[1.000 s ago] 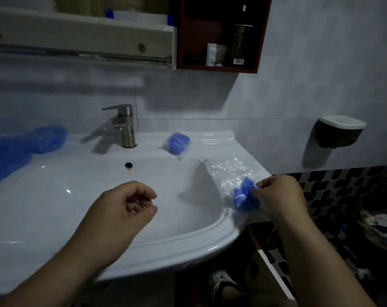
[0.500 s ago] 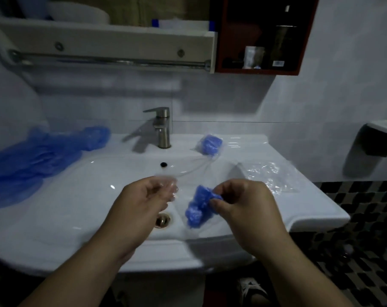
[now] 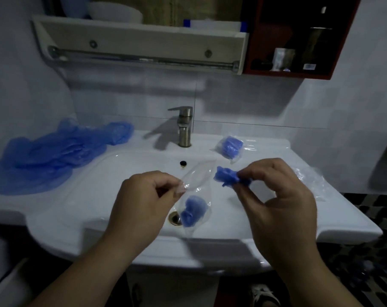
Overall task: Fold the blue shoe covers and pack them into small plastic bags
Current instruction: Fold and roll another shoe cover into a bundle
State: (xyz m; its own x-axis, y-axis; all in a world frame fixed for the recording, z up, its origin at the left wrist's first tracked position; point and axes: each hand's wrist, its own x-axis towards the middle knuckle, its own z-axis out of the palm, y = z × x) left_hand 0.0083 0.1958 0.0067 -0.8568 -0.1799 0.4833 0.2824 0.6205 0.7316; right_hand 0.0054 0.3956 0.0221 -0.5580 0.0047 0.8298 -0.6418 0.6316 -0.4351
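My left hand (image 3: pixel 143 196) pinches the edge of a small clear plastic bag (image 3: pixel 198 176) over the sink basin. A folded blue shoe cover (image 3: pixel 192 210) sits in the bag's hanging bottom, just above the drain. My right hand (image 3: pixel 276 196) pinches a second wadded blue shoe cover (image 3: pixel 226 177) right beside the bag's open mouth. One packed bag with a blue cover (image 3: pixel 231 147) lies on the sink's back rim, right of the faucet. A loose pile of unfolded blue shoe covers (image 3: pixel 50 156) is spread on the left rim.
The white sink (image 3: pixel 321 218) fills the middle, with a steel faucet (image 3: pixel 184 127) at the back and a drain (image 3: pixel 174 218) below the bag. Spare clear bags (image 3: pixel 310 178) lie on the right rim. A shelf with a towel rail (image 3: pixel 143 59) hangs above.
Both hands moved from the sink's right rim to over the basin. My left hand took hold of a clear bag, and one blue wad now lies in its bottom.
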